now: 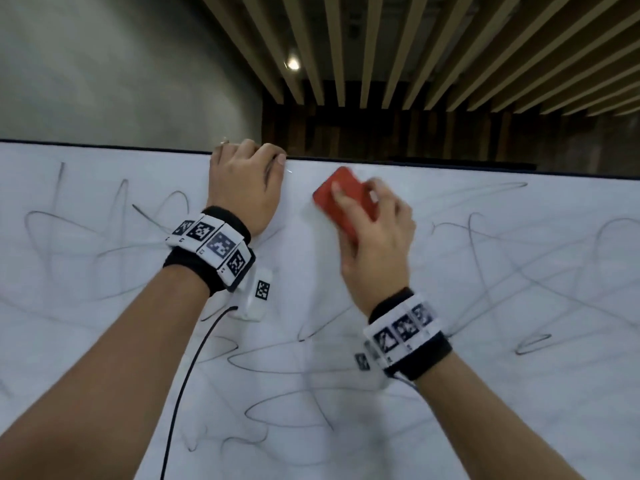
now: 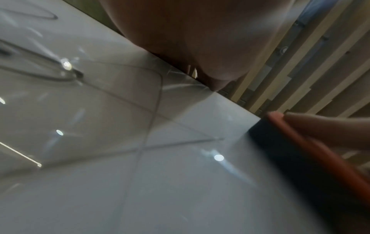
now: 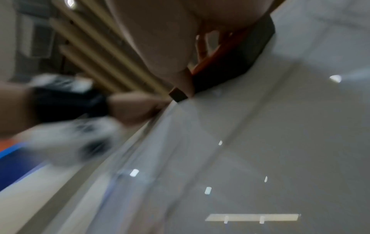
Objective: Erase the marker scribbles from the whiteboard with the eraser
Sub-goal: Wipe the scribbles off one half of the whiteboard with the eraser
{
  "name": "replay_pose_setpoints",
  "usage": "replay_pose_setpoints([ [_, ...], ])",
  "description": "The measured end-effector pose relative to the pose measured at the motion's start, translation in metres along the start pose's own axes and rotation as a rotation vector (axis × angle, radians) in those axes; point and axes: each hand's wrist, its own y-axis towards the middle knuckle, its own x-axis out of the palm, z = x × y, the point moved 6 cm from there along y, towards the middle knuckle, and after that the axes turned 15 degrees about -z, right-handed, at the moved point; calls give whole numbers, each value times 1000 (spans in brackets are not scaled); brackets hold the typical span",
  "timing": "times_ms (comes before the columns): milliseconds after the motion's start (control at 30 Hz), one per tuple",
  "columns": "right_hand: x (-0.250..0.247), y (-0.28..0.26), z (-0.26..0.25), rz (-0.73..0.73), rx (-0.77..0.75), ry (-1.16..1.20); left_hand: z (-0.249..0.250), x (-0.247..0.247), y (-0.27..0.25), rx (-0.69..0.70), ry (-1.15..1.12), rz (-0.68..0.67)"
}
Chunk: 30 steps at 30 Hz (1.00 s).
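Right hand (image 1: 375, 251) holds red eraser (image 1: 346, 199), fingers curled around it; dark felt side presses on whiteboard (image 1: 485, 393), near top edge, just right of left hand (image 1: 242, 188). Left hand grips top edge of whiteboard, fingers hooked over it. Black scribbles (image 1: 284, 407) cover most of board; strip between two hands and below eraser looks mostly clean. Wrist views blurred; eraser with dark felt seen on board at right edge of left wrist view.

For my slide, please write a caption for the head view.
Right hand holds red eraser on scribbled white whiteboard; left hand grips its top edge.
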Motion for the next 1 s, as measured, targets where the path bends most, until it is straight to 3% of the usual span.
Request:
replay_pose_setpoints([
  [100,63,-86,-54,-277,-266,-65,0,-2,1,44,29,-38],
  [167,71,-108,-55,-396,-364,-69,-3,-3,1,62,10,-77],
  [367,-26,23,12,-123,-95,57,-8,-6,4,97,-12,-134],
  [433,-32,47,16,-37,-6,36,-7,-5,3,93,-15,-121],
  [500,-9,31,-5,2,-4,-17,-6,-5,1,99,-11,-102],
  [600,50,-56,-51,-186,-191,-70,-5,-6,2,108,-3,-97],
  [667,65,-104,-58,-328,-280,-94,-6,-6,1,111,-6,-98],
  [700,60,-108,-51,-323,-296,-89,-7,-6,1,114,-8,-96],
  [767,28,-81,-18,-199,-197,-66,-7,-6,0,118,-18,-85],
  [867,-50,-27,69,93,105,-121,-5,-5,-1,95,-21,-80],
  [933,-91,-8,112,211,304,-62,-1,-3,-2,64,40,-66],
  [1000,-83,-8,116,234,413,-37,4,1,-3,36,122,-77],
])
